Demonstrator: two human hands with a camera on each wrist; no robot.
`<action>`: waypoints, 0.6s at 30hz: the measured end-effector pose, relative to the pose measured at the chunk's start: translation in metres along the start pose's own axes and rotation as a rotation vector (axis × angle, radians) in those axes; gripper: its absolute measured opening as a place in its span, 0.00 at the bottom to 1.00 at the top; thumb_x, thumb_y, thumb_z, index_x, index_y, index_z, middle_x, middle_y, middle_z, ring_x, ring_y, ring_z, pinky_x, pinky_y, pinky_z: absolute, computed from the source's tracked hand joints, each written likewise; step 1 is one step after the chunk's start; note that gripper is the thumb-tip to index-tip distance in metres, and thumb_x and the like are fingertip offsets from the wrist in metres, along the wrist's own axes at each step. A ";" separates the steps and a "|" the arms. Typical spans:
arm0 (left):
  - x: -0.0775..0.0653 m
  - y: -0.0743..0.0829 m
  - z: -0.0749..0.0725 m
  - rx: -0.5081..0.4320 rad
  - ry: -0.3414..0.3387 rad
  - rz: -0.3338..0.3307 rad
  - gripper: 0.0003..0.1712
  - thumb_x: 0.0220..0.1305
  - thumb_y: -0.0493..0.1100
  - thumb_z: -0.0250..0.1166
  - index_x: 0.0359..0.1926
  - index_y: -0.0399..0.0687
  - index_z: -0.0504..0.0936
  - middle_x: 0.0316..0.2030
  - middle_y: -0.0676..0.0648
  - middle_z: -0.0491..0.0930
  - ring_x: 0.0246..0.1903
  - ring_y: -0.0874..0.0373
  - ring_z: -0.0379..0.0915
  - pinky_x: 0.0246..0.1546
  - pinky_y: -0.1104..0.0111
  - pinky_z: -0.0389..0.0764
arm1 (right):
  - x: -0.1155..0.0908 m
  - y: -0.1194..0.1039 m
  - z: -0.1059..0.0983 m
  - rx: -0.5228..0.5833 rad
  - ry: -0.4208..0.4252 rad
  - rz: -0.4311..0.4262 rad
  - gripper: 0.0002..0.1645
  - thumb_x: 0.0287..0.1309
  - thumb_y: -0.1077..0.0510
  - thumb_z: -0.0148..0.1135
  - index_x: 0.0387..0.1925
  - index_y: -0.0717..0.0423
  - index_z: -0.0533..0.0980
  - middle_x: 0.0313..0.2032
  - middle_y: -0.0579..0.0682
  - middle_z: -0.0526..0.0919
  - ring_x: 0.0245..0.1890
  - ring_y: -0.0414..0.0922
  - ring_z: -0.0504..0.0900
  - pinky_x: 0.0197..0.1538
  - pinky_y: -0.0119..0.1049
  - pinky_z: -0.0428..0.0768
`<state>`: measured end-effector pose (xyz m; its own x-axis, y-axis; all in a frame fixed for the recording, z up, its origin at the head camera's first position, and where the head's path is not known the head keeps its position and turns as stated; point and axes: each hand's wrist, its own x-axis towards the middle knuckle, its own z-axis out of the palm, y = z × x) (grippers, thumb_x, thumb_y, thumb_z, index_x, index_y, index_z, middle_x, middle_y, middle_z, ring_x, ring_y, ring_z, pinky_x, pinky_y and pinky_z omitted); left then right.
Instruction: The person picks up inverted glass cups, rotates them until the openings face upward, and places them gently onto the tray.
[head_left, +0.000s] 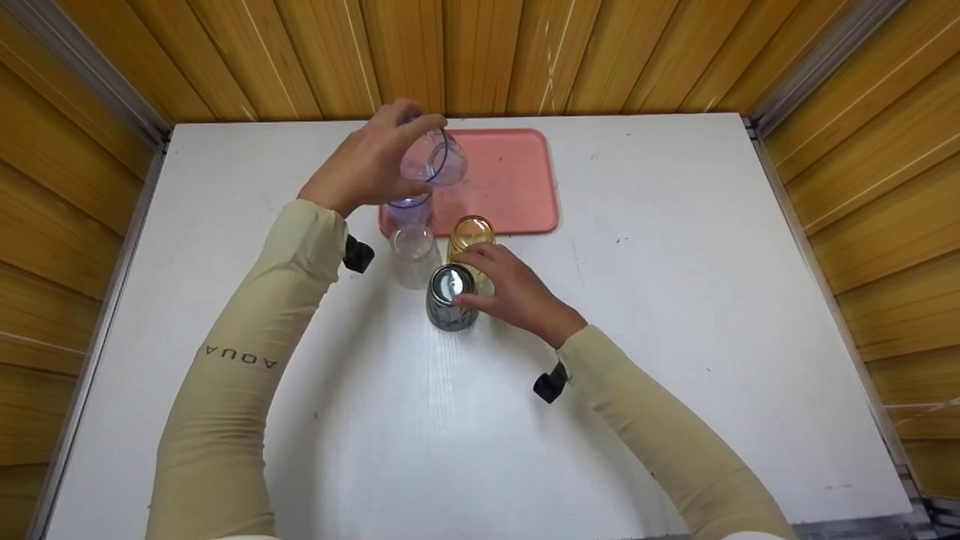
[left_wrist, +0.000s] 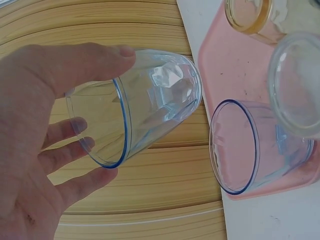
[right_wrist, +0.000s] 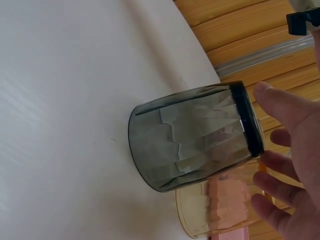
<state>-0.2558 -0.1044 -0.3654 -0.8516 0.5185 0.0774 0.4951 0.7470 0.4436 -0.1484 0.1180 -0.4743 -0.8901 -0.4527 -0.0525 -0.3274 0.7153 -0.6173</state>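
Observation:
My left hand (head_left: 371, 161) grips a clear blue-rimmed cup (left_wrist: 155, 100) near its mouth, thumb on one side and fingers on the other. It is tilted above the tray's left part. Below it another blue-rimmed cup (left_wrist: 232, 147) stands mouth up on the pink tray (head_left: 510, 180). My right hand (head_left: 521, 292) has its thumb and fingers spread near the base of an upside-down grey cup (right_wrist: 195, 135); whether they touch it I cannot tell. Close beside stand an upside-down yellow cup (head_left: 472, 229) and an upside-down colourless cup (head_left: 414, 259).
The cups stand close together along the tray's front left edge on a white table (head_left: 675, 300). Wood-patterned walls (head_left: 480, 60) rise behind the table and at both sides.

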 end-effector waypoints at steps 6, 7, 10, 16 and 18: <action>0.003 -0.003 0.000 0.011 0.010 0.014 0.48 0.49 0.46 0.76 0.70 0.69 0.63 0.70 0.49 0.58 0.65 0.48 0.64 0.62 0.50 0.73 | 0.001 0.001 0.004 -0.038 0.008 -0.027 0.37 0.54 0.42 0.68 0.65 0.43 0.69 0.63 0.43 0.69 0.65 0.42 0.67 0.69 0.41 0.69; 0.003 -0.003 0.001 0.012 0.013 0.018 0.48 0.49 0.46 0.76 0.69 0.68 0.64 0.69 0.48 0.59 0.65 0.48 0.64 0.62 0.50 0.73 | 0.002 0.001 0.005 -0.045 0.008 -0.032 0.36 0.54 0.42 0.68 0.64 0.42 0.69 0.63 0.43 0.69 0.65 0.42 0.67 0.69 0.40 0.69; 0.004 -0.005 0.001 0.017 0.013 0.025 0.48 0.49 0.46 0.76 0.70 0.67 0.64 0.69 0.48 0.60 0.65 0.48 0.65 0.62 0.50 0.74 | 0.002 0.001 0.007 -0.054 0.008 -0.043 0.36 0.54 0.42 0.69 0.64 0.42 0.70 0.62 0.43 0.70 0.64 0.41 0.68 0.68 0.40 0.70; 0.004 -0.007 0.001 0.033 -0.007 0.004 0.48 0.50 0.47 0.76 0.70 0.69 0.62 0.69 0.48 0.58 0.65 0.48 0.64 0.63 0.51 0.73 | 0.003 -0.001 0.009 -0.071 0.004 -0.057 0.37 0.51 0.43 0.71 0.63 0.43 0.70 0.61 0.44 0.70 0.64 0.42 0.68 0.68 0.40 0.70; 0.004 -0.008 0.001 0.033 -0.008 0.005 0.49 0.50 0.47 0.76 0.71 0.69 0.62 0.69 0.48 0.58 0.65 0.48 0.65 0.63 0.50 0.73 | 0.003 -0.003 0.009 -0.082 -0.005 -0.063 0.38 0.51 0.43 0.71 0.64 0.43 0.70 0.62 0.45 0.70 0.64 0.43 0.68 0.67 0.40 0.71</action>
<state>-0.2631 -0.1079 -0.3694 -0.8476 0.5257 0.0721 0.5049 0.7575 0.4139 -0.1476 0.1096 -0.4802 -0.8654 -0.5006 -0.0192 -0.4078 0.7261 -0.5536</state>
